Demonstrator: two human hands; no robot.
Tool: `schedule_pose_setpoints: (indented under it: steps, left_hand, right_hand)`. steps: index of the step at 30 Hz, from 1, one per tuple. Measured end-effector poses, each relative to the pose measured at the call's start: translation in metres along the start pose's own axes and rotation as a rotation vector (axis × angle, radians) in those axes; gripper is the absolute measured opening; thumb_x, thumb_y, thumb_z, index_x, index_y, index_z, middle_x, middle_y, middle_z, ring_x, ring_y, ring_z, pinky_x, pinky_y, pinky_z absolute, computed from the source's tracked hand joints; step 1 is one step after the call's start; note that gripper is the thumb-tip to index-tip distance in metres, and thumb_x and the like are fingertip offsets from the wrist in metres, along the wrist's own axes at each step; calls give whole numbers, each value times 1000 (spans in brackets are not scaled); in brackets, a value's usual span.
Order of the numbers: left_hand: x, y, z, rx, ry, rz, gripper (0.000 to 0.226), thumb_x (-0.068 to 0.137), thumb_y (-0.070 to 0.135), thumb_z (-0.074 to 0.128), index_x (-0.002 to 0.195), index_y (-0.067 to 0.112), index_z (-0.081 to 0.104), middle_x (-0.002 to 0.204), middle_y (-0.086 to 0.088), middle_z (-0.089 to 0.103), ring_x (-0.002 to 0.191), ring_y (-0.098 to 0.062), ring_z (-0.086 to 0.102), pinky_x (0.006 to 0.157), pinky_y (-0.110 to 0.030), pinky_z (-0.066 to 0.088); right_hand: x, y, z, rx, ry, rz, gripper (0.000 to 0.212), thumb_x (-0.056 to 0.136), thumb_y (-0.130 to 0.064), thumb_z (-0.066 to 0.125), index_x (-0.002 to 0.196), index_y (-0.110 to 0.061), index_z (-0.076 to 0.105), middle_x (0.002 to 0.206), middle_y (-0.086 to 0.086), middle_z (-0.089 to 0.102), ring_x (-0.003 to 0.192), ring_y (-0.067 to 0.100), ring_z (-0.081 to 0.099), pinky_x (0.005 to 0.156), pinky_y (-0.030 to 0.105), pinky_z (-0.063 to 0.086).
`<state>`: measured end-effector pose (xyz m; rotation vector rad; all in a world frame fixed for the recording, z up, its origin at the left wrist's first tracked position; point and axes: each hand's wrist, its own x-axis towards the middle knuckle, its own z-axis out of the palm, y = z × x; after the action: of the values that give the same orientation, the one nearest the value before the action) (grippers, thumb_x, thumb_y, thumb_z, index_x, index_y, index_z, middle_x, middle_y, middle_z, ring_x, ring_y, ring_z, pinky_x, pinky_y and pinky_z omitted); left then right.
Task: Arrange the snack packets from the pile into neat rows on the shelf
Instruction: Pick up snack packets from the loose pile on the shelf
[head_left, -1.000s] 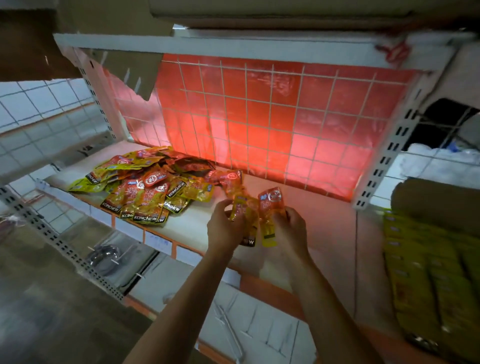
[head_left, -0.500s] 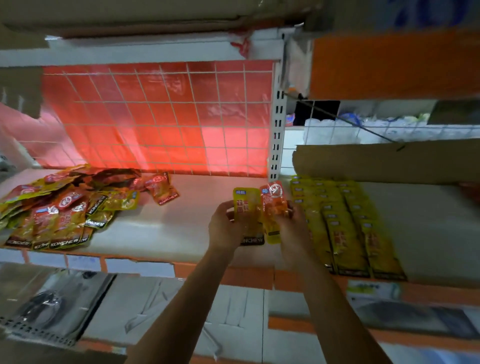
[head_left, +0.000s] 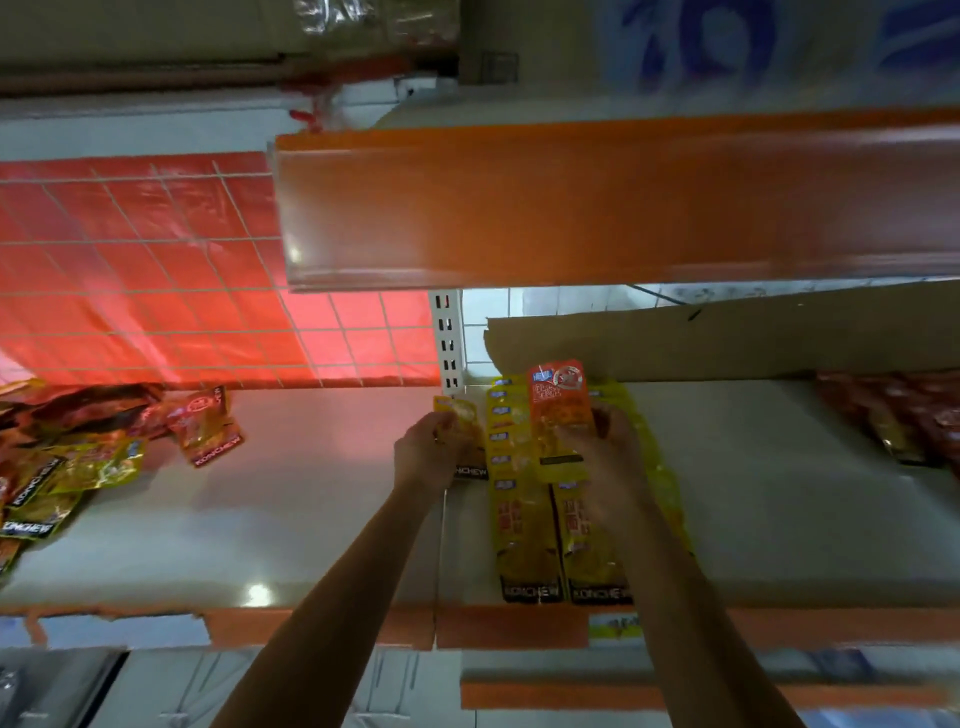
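My right hand (head_left: 605, 452) grips an orange-red snack packet (head_left: 558, 400), held upright over the back of the yellow rows (head_left: 530, 525). Those rows of overlapping yellow packets run from the shelf's back to its front edge. Just left of the rows, my left hand (head_left: 426, 457) holds a yellow packet (head_left: 457, 415) above the white shelf (head_left: 311, 499). The loose pile (head_left: 67, 457) of red and yellow packets lies at the far left of the shelf.
An orange-fronted upper shelf (head_left: 597, 208) hangs low above my hands. Brown cardboard (head_left: 727, 338) leans at the back right. More red packets (head_left: 904, 415) lie at the far right. A white slotted upright (head_left: 447, 338) splits the two shelf bays.
My view swung right from the pile to the yellow rows. Both hands carried their packets rightward, and the two packets are now held apart, the orange-red one over the rows.
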<state>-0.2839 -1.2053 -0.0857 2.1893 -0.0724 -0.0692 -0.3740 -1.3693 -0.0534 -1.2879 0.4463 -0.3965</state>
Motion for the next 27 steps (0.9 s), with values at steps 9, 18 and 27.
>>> schedule_pose_setpoints:
  steps: [9, 18, 27]
  left_hand:
    - [20, 7, 20, 458, 8, 160, 39, 95, 49, 47, 120, 24, 65, 115, -16, 61, 105, -31, 58, 89, -37, 48]
    - [20, 3, 24, 526, 67, 165, 41, 96, 49, 43, 120, 24, 64, 116, -16, 60, 108, -33, 51, 89, -37, 41]
    - [-24, 34, 26, 307, 247, 301, 30, 95, 18, 53, 121, 6, 61, 121, -18, 59, 113, -35, 49, 95, -37, 32]
  right_hand:
    - [25, -4, -20, -110, -74, -52, 27, 83, -1, 63, 76, -26, 71, 71, -10, 70, 69, 4, 63, 67, 26, 46]
    - [28, -7, -28, 0, -157, -44, 38, 92, 0, 53, 126, -17, 52, 116, 7, 64, 103, 25, 65, 89, 40, 49]
    - [3, -18, -29, 9, -101, -13, 30, 97, -38, 50, 120, -23, 62, 109, 1, 65, 102, 20, 62, 87, 40, 48]
